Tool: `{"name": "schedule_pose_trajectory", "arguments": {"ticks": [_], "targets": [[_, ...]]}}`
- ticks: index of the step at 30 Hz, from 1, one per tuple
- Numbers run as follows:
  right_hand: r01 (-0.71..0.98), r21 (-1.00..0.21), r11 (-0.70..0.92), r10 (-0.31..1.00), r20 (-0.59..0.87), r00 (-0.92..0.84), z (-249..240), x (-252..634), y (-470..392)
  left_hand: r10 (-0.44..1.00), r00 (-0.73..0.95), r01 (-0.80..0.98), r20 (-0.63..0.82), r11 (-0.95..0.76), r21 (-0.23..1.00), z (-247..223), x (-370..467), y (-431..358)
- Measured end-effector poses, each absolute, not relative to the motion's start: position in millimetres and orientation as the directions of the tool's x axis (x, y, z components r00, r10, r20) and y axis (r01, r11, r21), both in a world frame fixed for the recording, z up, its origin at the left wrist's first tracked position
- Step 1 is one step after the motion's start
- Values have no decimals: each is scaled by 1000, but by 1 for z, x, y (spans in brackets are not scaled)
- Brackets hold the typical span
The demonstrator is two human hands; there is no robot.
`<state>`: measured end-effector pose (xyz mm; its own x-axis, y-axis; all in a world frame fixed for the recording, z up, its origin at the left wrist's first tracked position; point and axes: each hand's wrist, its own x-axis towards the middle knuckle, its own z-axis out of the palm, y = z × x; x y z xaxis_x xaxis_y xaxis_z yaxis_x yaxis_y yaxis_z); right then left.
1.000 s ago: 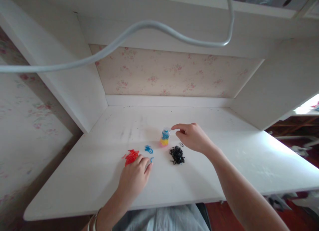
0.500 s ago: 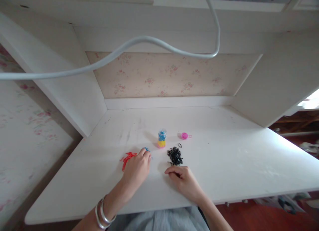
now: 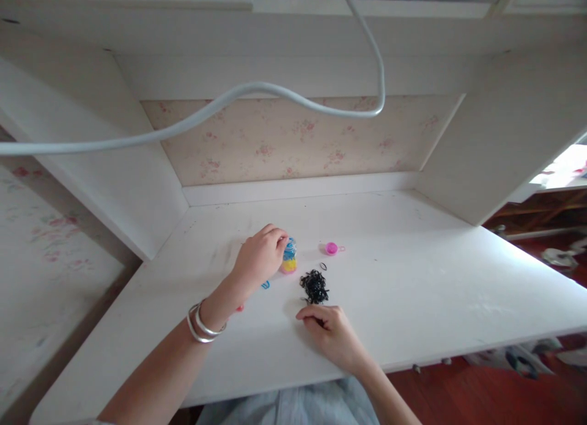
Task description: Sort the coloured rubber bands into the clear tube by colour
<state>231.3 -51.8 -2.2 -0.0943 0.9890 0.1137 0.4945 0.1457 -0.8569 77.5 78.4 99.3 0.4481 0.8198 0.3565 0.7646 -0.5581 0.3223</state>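
Note:
My left hand [image 3: 262,254] is closed in a pinch at the mouth of a small clear jar [image 3: 288,265]. A bit of blue shows at its fingertips, apparently small blue rubber bands. Inside the upright jar lie blue bands above yellow ones, with pink at the bottom. On the desk, one loose blue rubber band [image 3: 265,285] lies near my left wrist. Red rubber bands [image 3: 239,308] are mostly hidden behind that forearm. Curled on the desk, my right hand [image 3: 331,333] rests just in front of a pile of black rubber bands [image 3: 314,287]; the inside of its fingers is hidden.
A pink cap with a loop [image 3: 331,249] lies right of the jar. One single black band [image 3: 323,266] is apart from the pile. White side panels and a back wall enclose the white desk [image 3: 413,284]. Above it, a white cable [image 3: 257,90] crosses the view.
My left hand has moved up and right from the blue bands beside the red pile to the jar's mouth. My right hand stays in place. The view has shifted slightly.

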Motion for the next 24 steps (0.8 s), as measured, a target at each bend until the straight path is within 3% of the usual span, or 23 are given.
{"name": "schedule_pose_trajectory", "arguments": {"ticks": [6,14,19,24], "targets": [[512,-847,141,990,107,-95,-2,231,-52,832,457,793,315,-541,278,97,79,82],[549,-824,139,990,94,-108,-3,229,-51,817,412,763,404,-551,337,101,66,78],[763,-635,116,992,40,-118,9,210,-43,831,347,734,435,-529,426,93,40,62],[908,-407,93,992,-37,-118,23,178,-20,902,261,683,345,-425,594,60,10,35]]}}
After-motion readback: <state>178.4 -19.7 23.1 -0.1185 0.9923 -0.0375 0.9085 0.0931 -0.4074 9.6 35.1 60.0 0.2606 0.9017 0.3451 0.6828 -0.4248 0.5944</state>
